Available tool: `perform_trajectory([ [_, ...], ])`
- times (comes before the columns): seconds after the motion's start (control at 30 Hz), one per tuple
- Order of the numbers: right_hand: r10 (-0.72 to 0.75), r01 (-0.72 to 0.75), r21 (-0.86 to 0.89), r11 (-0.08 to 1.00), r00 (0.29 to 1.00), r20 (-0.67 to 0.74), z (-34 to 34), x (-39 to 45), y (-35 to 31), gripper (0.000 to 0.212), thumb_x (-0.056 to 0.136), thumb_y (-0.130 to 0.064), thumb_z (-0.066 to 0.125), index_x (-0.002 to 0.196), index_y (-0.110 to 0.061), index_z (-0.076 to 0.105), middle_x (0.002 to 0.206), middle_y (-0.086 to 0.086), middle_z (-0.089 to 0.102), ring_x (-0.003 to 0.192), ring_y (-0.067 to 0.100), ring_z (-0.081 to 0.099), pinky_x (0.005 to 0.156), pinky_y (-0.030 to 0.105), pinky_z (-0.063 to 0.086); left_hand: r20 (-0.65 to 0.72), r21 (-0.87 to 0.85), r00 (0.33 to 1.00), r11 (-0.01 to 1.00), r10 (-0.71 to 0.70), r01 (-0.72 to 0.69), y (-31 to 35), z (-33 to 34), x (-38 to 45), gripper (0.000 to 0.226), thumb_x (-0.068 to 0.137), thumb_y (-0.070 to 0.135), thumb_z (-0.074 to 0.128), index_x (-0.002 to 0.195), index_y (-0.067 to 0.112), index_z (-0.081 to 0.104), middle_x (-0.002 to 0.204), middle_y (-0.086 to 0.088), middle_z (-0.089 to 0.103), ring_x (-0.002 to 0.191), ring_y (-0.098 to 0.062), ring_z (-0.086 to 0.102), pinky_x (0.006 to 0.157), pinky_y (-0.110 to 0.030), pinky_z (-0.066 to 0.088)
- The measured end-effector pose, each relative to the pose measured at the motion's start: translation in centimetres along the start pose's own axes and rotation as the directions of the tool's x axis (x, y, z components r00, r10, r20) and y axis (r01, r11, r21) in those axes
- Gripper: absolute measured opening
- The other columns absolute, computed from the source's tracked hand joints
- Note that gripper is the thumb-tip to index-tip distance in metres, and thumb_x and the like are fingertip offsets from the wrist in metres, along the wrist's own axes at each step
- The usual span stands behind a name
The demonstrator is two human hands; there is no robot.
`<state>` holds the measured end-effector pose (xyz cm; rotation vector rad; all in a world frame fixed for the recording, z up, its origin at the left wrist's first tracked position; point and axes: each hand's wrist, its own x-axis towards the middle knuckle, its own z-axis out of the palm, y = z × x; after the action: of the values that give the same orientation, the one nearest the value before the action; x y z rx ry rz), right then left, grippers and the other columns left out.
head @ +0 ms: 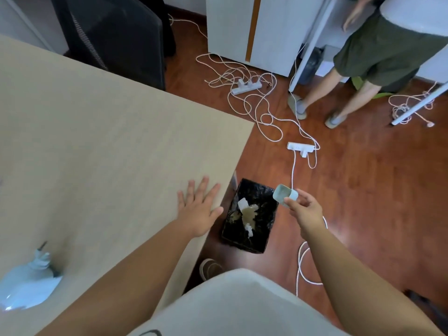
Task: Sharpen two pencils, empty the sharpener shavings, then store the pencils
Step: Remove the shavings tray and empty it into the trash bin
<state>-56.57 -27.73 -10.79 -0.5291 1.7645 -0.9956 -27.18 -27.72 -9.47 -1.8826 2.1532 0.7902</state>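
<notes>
Table [97,141] fills the left, floor [363,202] to the right. Left hand [200,208] flat on table, near its right edge. Bin [249,217] on floor just right of that edge, scraps in it. Right hand [306,210] above floor, right of bin; tray [284,194] in its fingertips, over bin's right rim. Power strip [300,147] on floor behind bin, another strip [246,87] farther back w/ cables. Sharpener body [29,284] on table, far left, near front. Second person's legs [344,98] back right. Chair [114,37] behind table.

White power strips [300,147] and tangled cables [254,103] lie on the wooden floor [375,202].
</notes>
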Motion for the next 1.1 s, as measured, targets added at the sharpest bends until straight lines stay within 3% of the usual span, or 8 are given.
perform_trajectory([
  [0.13, 0.0, -0.005, -0.066, 0.998, 0.997, -0.079, -0.4, 1.1, 1.6, 0.051, 0.073, -0.015, 0.078, 0.12, -0.019, 0.06, 0.085, -0.003, 0.06, 0.08, 0.017, 0.059, 0.087, 0.036, 0.05, 0.019, 0.003, 1.0, 1.0, -0.001, 0.001, 0.1, -0.3, -0.1, 0.064, 0.095, 0.058, 0.025, 0.146, 0.046, -0.013, 0.153, 0.01, -0.033, 0.139, -0.027, -0.034, 0.112, -0.056, -0.017],
  [0.3, -0.034, 0.017, -0.151, 0.988, 0.993, -0.11, -0.6, 2.2, 2.0, 0.05, 0.07, -0.019, 0.078, 0.116, -0.024, 0.061, 0.094, 0.001, 0.064, 0.085, 0.021, 0.063, 0.088, 0.038, 0.052, 0.033, 0.003, 0.999, 1.0, 0.005, -0.005, 0.0, -0.3, -0.2, 0.064, 0.095, 0.059, 0.025, 0.145, 0.048, -0.014, 0.153, 0.011, -0.034, 0.139, -0.026, -0.034, 0.112, -0.056, -0.016],
  [0.47, -0.133, 0.095, -0.352, 0.931, 0.987, -0.086, -0.5, 2.8, 2.0, 0.049, 0.067, -0.025, 0.077, 0.113, -0.029, 0.061, 0.108, 0.003, 0.065, 0.089, 0.022, 0.065, 0.088, 0.044, 0.054, 0.023, -0.002, 1.0, 1.0, 0.008, -0.008, 0.1, -0.3, -0.3, 0.064, 0.095, 0.059, 0.025, 0.145, 0.048, -0.014, 0.153, 0.011, -0.033, 0.139, -0.026, -0.034, 0.113, -0.056, -0.016],
  [0.67, -0.277, 0.25, -0.578, 0.777, 0.96, 0.042, 0.3, 3.5, 2.3, 0.048, 0.074, -0.018, 0.074, 0.12, -0.025, 0.061, 0.113, 0.007, 0.05, 0.1, 0.022, 0.057, 0.09, 0.029, 0.045, 0.019, 0.005, 1.0, 1.0, 0.01, -0.01, 0.0, -0.3, -0.3, 0.064, 0.095, 0.06, 0.024, 0.145, 0.048, -0.014, 0.153, 0.012, -0.034, 0.139, -0.026, -0.035, 0.112, -0.056, -0.017],
  [0.9, -0.379, 0.428, -0.75, 0.505, 0.89, 0.253, 1.5, 3.6, 3.0, 0.047, 0.075, -0.012, 0.067, 0.121, -0.021, 0.06, 0.11, 0.012, 0.049, 0.105, 0.031, 0.047, 0.09, 0.043, 0.047, 0.021, 0.017, 1.0, 1.0, 0.012, -0.012, -0.1, -0.2, -0.3, 0.063, 0.095, 0.06, 0.022, 0.144, 0.048, -0.016, 0.152, 0.012, -0.035, 0.138, -0.025, -0.037, 0.112, -0.054, -0.018],
  [1.1, -0.434, 0.496, -0.805, 0.325, 0.835, 0.339, 2.0, 3.0, 3.1, 0.048, 0.074, -0.008, 0.065, 0.12, -0.018, 0.06, 0.109, 0.013, 0.051, 0.097, 0.033, 0.047, 0.081, 0.041, 0.049, 0.016, 0.016, 1.0, 1.0, 0.016, -0.016, 0.0, -0.2, -0.3, 0.063, 0.095, 0.06, 0.023, 0.144, 0.049, -0.016, 0.152, 0.012, -0.034, 0.138, -0.025, -0.037, 0.111, -0.054, -0.018],
])
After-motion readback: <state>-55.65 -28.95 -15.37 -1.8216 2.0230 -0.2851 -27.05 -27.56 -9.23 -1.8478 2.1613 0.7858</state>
